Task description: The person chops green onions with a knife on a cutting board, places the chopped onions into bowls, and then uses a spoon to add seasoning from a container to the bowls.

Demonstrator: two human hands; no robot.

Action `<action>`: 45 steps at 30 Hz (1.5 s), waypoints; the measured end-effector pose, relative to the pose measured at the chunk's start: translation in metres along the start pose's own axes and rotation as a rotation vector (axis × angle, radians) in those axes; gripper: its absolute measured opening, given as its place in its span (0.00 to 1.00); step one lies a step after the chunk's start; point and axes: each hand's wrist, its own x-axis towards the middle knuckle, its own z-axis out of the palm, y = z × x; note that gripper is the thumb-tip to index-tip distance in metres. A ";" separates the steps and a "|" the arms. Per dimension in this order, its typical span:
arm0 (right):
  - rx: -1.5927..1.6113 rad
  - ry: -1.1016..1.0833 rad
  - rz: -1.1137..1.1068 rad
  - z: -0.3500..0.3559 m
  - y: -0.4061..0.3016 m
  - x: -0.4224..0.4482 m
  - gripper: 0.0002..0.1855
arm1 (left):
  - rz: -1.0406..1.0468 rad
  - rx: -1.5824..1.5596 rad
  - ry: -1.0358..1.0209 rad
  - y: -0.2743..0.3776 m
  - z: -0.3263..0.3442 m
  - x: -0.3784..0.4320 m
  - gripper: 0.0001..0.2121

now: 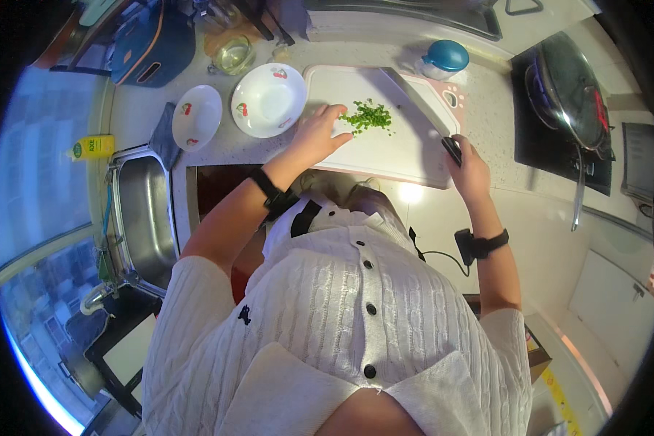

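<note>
Chopped green herbs, perhaps scallions, lie in a small heap on a white cutting board with a pink rim. My left hand rests at the board's left side, its thumb and fingers spread beside the heap and holding nothing. In my right hand is the black handle of a kitchen knife; the blade slants up and left over the right part of the board. A white bowl with cherry pictures stands just left of the board, and a smaller such bowl is farther left.
A blue-lidded container stands behind the board. At right, a lidded pan sits on the black cooktop. Left are a steel sink, a grey cloth, a yellow detergent bottle, a glass vessel and a dark blue appliance.
</note>
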 end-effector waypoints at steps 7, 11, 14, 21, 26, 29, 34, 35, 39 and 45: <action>0.293 -0.100 0.121 -0.012 0.012 -0.050 0.16 | 0.059 0.260 0.079 0.004 0.024 0.022 0.33; 0.724 -0.187 0.350 0.001 0.018 -0.065 0.17 | 0.094 0.208 0.123 -0.011 0.026 0.043 0.25; 0.932 -0.186 0.440 0.019 0.020 -0.070 0.17 | 0.112 0.123 0.123 -0.027 0.029 0.066 0.17; 1.197 -0.193 0.472 0.058 0.017 -0.066 0.16 | -0.144 -0.017 0.139 -0.036 0.029 0.099 0.11; 1.203 -0.239 0.468 0.067 0.000 -0.062 0.17 | -0.176 -0.116 0.150 -0.060 0.040 0.097 0.11; 1.196 -0.251 0.473 0.069 -0.009 -0.060 0.17 | -0.330 -0.382 0.030 -0.026 0.026 0.084 0.12; 1.222 -0.284 0.455 0.078 -0.022 -0.055 0.17 | -0.239 -0.267 -0.068 -0.022 0.028 0.068 0.15; 1.213 -0.285 0.449 0.080 -0.024 -0.055 0.17 | -0.191 -0.187 -0.073 -0.024 0.032 0.066 0.15; 1.209 -0.291 0.417 0.090 -0.029 -0.054 0.19 | -0.160 -0.028 -0.078 0.015 0.035 0.057 0.18; 1.314 -0.351 0.431 0.093 -0.035 -0.053 0.18 | -0.128 -0.063 -0.031 0.011 0.049 0.058 0.16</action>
